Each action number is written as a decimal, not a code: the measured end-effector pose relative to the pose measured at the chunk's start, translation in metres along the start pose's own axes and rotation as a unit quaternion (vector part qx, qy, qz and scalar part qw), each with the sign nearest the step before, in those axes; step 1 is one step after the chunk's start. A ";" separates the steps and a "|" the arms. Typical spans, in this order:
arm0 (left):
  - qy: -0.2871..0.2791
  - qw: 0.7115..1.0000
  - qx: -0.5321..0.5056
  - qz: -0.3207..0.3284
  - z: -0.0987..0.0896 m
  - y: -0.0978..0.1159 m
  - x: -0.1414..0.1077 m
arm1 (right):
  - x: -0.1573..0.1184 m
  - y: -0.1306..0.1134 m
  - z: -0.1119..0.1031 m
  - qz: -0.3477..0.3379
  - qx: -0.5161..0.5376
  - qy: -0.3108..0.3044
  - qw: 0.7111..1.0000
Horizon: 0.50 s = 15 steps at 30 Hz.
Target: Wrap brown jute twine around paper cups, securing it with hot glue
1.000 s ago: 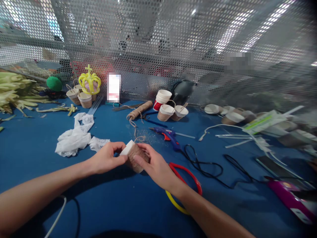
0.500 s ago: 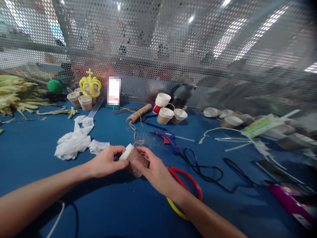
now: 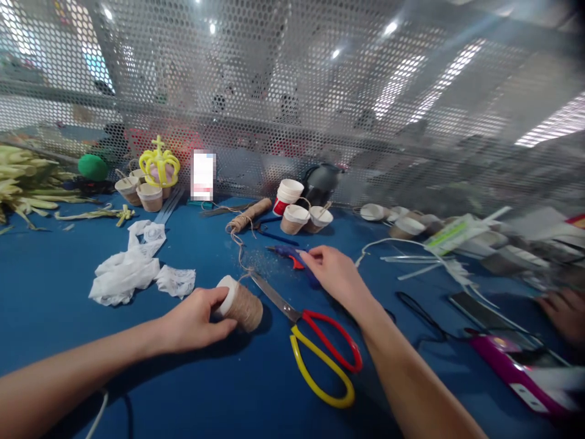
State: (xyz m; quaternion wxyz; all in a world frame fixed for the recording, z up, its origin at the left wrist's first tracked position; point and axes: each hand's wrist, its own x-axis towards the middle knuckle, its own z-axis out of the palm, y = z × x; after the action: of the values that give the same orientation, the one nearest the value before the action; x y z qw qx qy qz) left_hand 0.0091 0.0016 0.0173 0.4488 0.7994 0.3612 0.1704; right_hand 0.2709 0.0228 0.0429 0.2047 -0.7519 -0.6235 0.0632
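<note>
So the twine-wrapped white paper cup (image 3: 247, 305) was pinched snugly by the left hand (image 3: 194, 323), blue-and-red glue gun (image 3: 286, 250) touched by the half-curled right hand (image 3: 339, 279), actual hold unclear, secure grip probably needed.

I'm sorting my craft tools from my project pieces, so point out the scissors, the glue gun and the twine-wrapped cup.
Scissors (image 3: 289, 310): head view, metal blades near the pivot.
Glue gun (image 3: 286, 250): head view, front of its body.
Twine-wrapped cup (image 3: 248, 308): head view, twine-covered side.
</note>
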 end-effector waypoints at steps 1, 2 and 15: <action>-0.002 1.000 -0.012 0.000 0.000 0.001 0.000 | 0.005 0.007 0.002 0.009 -0.011 -0.011 1.000; -0.003 1.000 -0.027 0.000 0.000 0.002 0.000 | 0.009 0.012 0.005 0.016 -0.017 -0.024 0.999; 0.012 1.000 -0.014 -0.018 -0.002 -0.004 0.002 | -0.005 0.008 0.002 0.066 0.162 -0.067 0.982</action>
State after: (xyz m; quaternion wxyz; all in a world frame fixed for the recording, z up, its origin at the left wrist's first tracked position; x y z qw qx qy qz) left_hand 0.0073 0.0060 0.0147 0.4587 0.7842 0.3786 0.1767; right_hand 0.2764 0.0177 0.0372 0.2773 -0.7419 -0.5666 0.2274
